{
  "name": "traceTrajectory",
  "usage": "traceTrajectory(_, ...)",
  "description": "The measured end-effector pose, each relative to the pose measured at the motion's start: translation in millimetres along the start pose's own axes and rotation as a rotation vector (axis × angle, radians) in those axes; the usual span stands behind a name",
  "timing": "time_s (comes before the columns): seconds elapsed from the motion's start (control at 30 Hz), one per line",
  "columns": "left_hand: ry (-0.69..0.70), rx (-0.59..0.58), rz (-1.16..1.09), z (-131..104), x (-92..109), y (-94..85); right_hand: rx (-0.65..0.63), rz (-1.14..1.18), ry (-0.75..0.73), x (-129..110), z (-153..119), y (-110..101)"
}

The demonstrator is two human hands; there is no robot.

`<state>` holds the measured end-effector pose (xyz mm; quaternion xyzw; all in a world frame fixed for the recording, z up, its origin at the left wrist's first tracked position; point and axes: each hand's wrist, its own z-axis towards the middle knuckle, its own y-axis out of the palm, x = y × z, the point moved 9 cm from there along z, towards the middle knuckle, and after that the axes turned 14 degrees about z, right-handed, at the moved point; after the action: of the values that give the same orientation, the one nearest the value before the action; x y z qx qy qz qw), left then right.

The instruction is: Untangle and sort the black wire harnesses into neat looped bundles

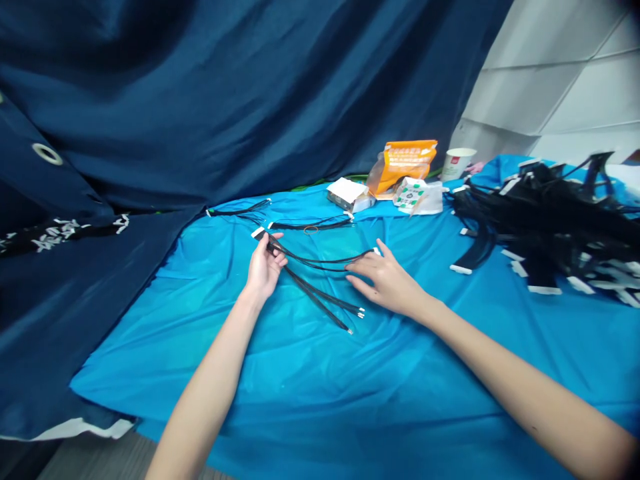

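Note:
My left hand [266,268] is closed around a black wire harness [315,260], just below its wide white connector [259,233]. From there the harness splits into several black strands. Some run right toward my right hand; the others [320,297] slant down across the blue cloth and end in small white plugs [361,312]. My right hand [383,277] is at the far end of the upper strands, fingers apart and thumb held away from them. One small white plug [376,251] shows beside its fingers. Whether the fingertips touch the strands I cannot tell.
More black harnesses [310,225] lie behind, near an orange rubber band [311,230]. At the back are a small box [349,193], an orange pouch [405,167], a white-green packet [411,195] and a paper cup [457,163]. A large cable pile [540,213] sits right.

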<state>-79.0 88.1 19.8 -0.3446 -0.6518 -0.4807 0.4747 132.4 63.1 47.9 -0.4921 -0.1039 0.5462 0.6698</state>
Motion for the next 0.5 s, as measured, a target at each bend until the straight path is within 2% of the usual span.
traceTrajectory(0.07, 0.028, 0.025, 0.016, 0.1, 2.0, -2.4, 0.027, 0.116, 0.046, 5.0, -0.2, -1.8)
traceTrajectory(0.13, 0.089, 0.059, 0.04, -1.0, 7.0, -4.4, 0.131, 0.226, 0.067, 6.6, -0.2, -13.1)
traceTrajectory(0.27, 0.237, 0.145, 0.071, -5.9, 19.3, -8.8, 0.504, 0.393, 0.098, 11.7, -7.9, -53.2)
traceTrajectory(0.33, 0.273, 0.174, 0.063, -7.5, 22.1, -10.4, 0.63, 0.458, 0.172, 23.5, -13.4, -64.0)
traceTrajectory(0.43, 0.279, 0.192, 0.032, -8.2, 22.5, -11.3, 0.641, 0.574, 0.395, 52.7, -17.6, -55.9)
traceTrajectory(0.5, 0.28, 0.193, 0.001, -8.7, 22.8, -10.8, 0.51, 0.69, 0.582, 70.4, -17.8, -34.3)
